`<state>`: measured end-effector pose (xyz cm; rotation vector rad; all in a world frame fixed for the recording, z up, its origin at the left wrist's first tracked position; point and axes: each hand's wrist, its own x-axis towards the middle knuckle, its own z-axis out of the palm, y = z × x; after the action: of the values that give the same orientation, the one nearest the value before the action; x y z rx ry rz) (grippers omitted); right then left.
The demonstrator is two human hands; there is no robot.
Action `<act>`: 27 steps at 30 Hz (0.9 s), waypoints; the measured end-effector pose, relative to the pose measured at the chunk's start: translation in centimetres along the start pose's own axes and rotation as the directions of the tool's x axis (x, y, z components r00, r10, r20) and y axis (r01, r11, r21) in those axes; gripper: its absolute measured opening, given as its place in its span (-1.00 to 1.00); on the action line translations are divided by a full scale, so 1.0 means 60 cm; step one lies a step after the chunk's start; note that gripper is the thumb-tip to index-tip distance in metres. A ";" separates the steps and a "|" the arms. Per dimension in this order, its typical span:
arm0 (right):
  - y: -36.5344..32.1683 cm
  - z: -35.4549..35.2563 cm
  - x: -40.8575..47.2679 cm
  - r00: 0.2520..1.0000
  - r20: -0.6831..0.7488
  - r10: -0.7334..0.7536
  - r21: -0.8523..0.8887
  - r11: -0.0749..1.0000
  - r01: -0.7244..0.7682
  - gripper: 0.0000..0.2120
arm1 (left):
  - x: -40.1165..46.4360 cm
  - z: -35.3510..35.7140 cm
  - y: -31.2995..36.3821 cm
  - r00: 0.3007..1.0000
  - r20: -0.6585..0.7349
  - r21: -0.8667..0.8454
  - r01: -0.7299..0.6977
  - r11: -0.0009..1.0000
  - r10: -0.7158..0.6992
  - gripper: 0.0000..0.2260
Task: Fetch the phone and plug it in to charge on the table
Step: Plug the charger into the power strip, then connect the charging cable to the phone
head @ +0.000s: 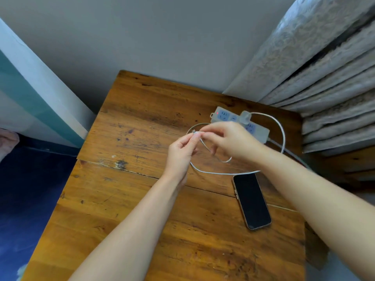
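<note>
Both hands pinch the thin, bendy cable [223, 173] near its tip: left hand [180, 153], right hand [231, 140], I think. The phone [251, 200] looks smooth and slippery; hold its edges.

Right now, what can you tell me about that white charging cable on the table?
The white charging cable is thin and round, and looks rubbery. One end runs into a white adapter plugged into the power strip. From there it loops loosely over the wooden table, passing just beyond the phone's top edge. Both hands pinch its free end above the table: the left hand holds the small connector, the right hand the cord beside it.
</note>
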<state>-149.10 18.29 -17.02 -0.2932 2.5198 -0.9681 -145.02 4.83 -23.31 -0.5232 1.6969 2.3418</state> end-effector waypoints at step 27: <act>0.244 0.059 -0.216 0.832 -0.128 0.540 0.197 0.836 -0.512 -0.90 | -0.135 0.152 -0.195 0.861 -0.012 0.226 0.498 0.837 -0.509 -0.76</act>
<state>-136.61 31.38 -25.29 0.5432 2.4450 -0.9760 -134.82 17.53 -27.80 -0.7552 1.5356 1.7535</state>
